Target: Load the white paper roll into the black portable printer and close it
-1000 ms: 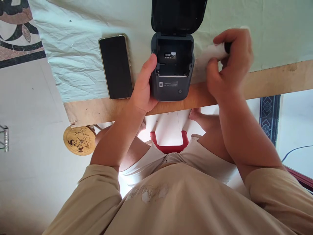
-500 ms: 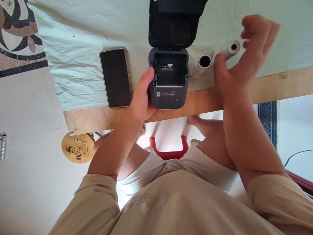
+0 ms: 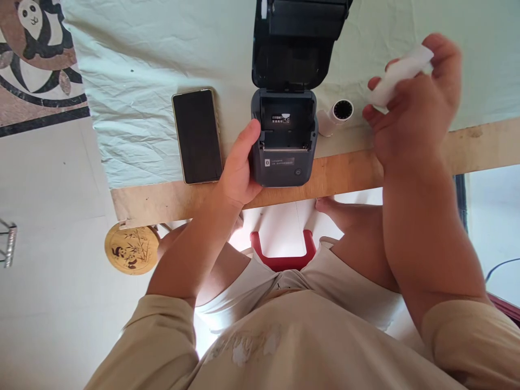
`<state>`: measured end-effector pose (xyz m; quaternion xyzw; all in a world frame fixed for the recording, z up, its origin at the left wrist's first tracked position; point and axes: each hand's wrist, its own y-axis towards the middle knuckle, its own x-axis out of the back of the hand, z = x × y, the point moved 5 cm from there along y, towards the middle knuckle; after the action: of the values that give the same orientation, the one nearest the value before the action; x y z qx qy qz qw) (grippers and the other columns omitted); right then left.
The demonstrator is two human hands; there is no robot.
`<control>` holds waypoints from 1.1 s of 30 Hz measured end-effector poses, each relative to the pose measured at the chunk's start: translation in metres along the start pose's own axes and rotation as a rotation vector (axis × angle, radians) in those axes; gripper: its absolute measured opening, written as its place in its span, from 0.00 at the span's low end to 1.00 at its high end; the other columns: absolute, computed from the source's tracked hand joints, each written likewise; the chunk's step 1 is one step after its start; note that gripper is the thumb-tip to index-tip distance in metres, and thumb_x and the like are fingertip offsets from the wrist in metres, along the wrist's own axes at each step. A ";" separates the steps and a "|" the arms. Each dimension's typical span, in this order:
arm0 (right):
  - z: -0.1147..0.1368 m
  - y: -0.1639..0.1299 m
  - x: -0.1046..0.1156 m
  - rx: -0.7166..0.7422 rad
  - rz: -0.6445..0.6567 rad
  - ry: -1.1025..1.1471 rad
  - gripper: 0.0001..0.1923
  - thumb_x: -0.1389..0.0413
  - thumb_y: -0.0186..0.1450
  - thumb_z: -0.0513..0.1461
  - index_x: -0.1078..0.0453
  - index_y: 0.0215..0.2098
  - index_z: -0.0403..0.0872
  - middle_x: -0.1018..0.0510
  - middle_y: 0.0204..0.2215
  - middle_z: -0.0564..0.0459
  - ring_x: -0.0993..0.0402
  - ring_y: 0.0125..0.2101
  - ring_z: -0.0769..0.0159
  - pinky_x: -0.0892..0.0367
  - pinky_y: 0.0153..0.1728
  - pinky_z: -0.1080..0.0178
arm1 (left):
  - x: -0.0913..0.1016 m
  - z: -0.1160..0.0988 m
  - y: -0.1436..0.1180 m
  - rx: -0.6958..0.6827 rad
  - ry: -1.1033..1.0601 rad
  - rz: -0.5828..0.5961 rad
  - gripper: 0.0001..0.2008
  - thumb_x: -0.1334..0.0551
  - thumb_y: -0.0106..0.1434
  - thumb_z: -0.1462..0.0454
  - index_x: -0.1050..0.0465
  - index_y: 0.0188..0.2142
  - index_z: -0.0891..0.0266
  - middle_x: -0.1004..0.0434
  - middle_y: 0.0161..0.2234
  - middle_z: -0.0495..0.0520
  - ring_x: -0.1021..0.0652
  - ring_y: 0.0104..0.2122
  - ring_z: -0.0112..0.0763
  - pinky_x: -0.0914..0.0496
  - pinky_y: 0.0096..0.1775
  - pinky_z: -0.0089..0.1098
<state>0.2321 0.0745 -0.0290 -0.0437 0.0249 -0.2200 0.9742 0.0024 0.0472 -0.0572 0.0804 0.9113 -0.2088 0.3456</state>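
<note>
A dark grey small printer (image 3: 284,146) stands at the table's near edge with its lid (image 3: 298,43) flipped open and its paper bay empty. My left hand (image 3: 239,165) grips the printer's left side, thumb up along its wall. My right hand (image 3: 414,108) is raised to the right of the printer and holds a white paper roll (image 3: 400,73) between the fingers. A second white paper roll (image 3: 335,115) lies on the table just right of the printer, its hollow core facing me.
A black phone (image 3: 197,135) lies face up left of the printer on the pale green cloth (image 3: 142,81). The bare wooden table edge (image 3: 162,197) runs along the front. Below are a red stool (image 3: 283,254) and a round bamboo panda disc (image 3: 130,249) on the floor.
My right hand set down two rolls beside the printer, then picked one up again and lifted it. The left hand stayed on the printer.
</note>
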 end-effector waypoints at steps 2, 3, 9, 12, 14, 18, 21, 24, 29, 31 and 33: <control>-0.005 0.004 -0.003 -0.133 0.010 0.100 0.18 0.61 0.57 0.35 0.44 0.46 0.49 0.34 0.37 0.53 0.30 0.31 0.75 0.43 0.22 0.71 | 0.000 0.000 0.000 -0.003 -0.003 -0.010 0.16 0.51 0.68 0.56 0.30 0.42 0.63 0.24 0.43 0.49 0.33 0.61 0.38 0.32 0.57 0.37; -0.006 0.005 -0.004 -0.135 0.018 0.083 0.16 0.60 0.58 0.36 0.43 0.44 0.48 0.34 0.35 0.53 0.31 0.29 0.76 0.43 0.21 0.72 | 0.000 -0.001 0.000 -0.002 0.000 -0.014 0.16 0.51 0.68 0.56 0.30 0.42 0.63 0.24 0.44 0.50 0.33 0.61 0.38 0.32 0.58 0.38; 0.014 -0.001 -0.008 0.232 0.068 -0.152 0.24 0.52 0.54 0.28 0.39 0.48 0.50 0.34 0.48 0.53 0.30 0.29 0.79 0.39 0.21 0.72 | -0.004 -0.003 -0.004 0.059 0.073 -0.079 0.18 0.50 0.67 0.53 0.29 0.43 0.63 0.22 0.42 0.53 0.31 0.58 0.44 0.32 0.57 0.38; 0.051 -0.021 -0.031 0.579 0.324 -0.439 0.28 0.50 0.58 0.29 0.39 0.57 0.49 0.36 0.57 0.52 0.28 0.37 0.75 0.29 0.32 0.68 | -0.007 -0.002 -0.004 0.050 0.047 0.014 0.19 0.50 0.67 0.52 0.28 0.42 0.61 0.20 0.38 0.54 0.27 0.55 0.43 0.29 0.54 0.40; 0.069 -0.036 -0.046 0.714 0.452 -0.608 0.32 0.50 0.59 0.30 0.43 0.61 0.48 0.39 0.59 0.54 0.32 0.49 0.69 0.29 0.42 0.67 | -0.007 -0.002 -0.003 0.034 0.011 0.067 0.19 0.50 0.67 0.52 0.26 0.41 0.61 0.20 0.36 0.52 0.26 0.53 0.42 0.27 0.52 0.40; 0.083 -0.061 -0.062 0.874 0.425 -0.664 0.29 0.45 0.59 0.34 0.41 0.59 0.52 0.34 0.53 0.56 0.31 0.48 0.70 0.32 0.38 0.68 | -0.005 -0.001 -0.002 -0.004 -0.014 0.072 0.16 0.46 0.66 0.55 0.26 0.41 0.62 0.20 0.37 0.51 0.26 0.53 0.39 0.26 0.51 0.37; 0.071 -0.072 -0.072 0.885 0.403 -0.732 0.21 0.44 0.58 0.34 0.38 0.49 0.52 0.28 0.45 0.56 0.27 0.42 0.72 0.31 0.34 0.68 | -0.007 -0.002 -0.003 -0.037 -0.011 0.076 0.14 0.44 0.64 0.55 0.26 0.40 0.61 0.21 0.39 0.50 0.26 0.53 0.39 0.26 0.50 0.35; 0.054 -0.073 -0.080 0.862 0.407 -0.830 0.14 0.44 0.58 0.34 0.39 0.41 0.51 0.25 0.41 0.56 0.26 0.37 0.71 0.32 0.31 0.66 | -0.007 0.000 -0.004 -0.028 -0.014 0.067 0.12 0.42 0.63 0.56 0.28 0.41 0.59 0.21 0.39 0.49 0.25 0.53 0.37 0.26 0.50 0.33; 0.036 -0.063 -0.085 0.835 0.411 -0.938 0.07 0.49 0.59 0.32 0.38 0.35 0.50 0.23 0.40 0.56 0.26 0.37 0.67 0.34 0.32 0.62 | -0.003 0.000 -0.003 -0.004 0.052 0.041 0.14 0.38 0.60 0.56 0.29 0.43 0.58 0.21 0.38 0.50 0.23 0.48 0.38 0.25 0.45 0.34; 0.036 -0.064 -0.085 0.893 0.432 -0.892 0.07 0.49 0.59 0.31 0.37 0.32 0.49 0.23 0.41 0.57 0.26 0.41 0.67 0.33 0.37 0.61 | -0.001 -0.001 -0.003 0.000 0.075 0.029 0.14 0.37 0.58 0.56 0.29 0.43 0.58 0.21 0.36 0.49 0.22 0.43 0.38 0.25 0.40 0.33; 0.038 -0.064 -0.084 0.954 0.411 -0.857 0.07 0.49 0.58 0.30 0.36 0.29 0.48 0.23 0.39 0.57 0.28 0.41 0.68 0.34 0.40 0.60 | 0.000 0.000 -0.002 -0.001 0.068 0.030 0.14 0.37 0.58 0.56 0.28 0.42 0.58 0.22 0.35 0.49 0.21 0.38 0.34 0.26 0.35 0.31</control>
<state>0.1318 0.0556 0.0176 0.3137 -0.4560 0.0195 0.8326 0.0018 0.0455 -0.0560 0.1011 0.9213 -0.2003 0.3176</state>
